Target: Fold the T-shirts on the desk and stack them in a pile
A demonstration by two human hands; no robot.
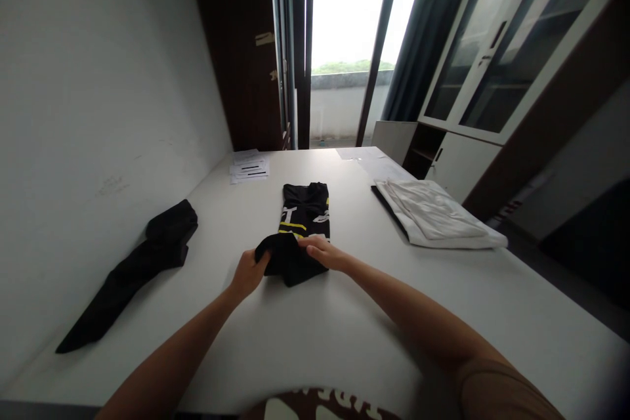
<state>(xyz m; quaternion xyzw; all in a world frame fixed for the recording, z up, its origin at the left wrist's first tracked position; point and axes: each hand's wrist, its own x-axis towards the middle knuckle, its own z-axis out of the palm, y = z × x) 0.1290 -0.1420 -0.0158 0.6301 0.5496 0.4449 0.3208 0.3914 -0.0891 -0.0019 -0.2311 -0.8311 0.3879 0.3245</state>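
A black garment (305, 200) with white lettering and yellow stripes lies folded into a narrow strip in the middle of the white table (315, 335). Its near end is lifted and turned back over itself. My left hand (249, 272) pinches the left corner of that folded end between thumb and fingers. Across the right part of the fold lies my right hand (322, 252), fingers stretched out flat and pointing left. The garment's underside and the fingertips of my left hand are partly hidden by cloth.
At the left, by the wall, a crumpled black cloth (142, 259) lies lengthwise. Folded white cloths (433, 213) are stacked on the right over something black. Papers (250, 167) rest at the far left, with more sheets (364, 156) at the far right. A glass-door cabinet (492, 46) stands beyond.
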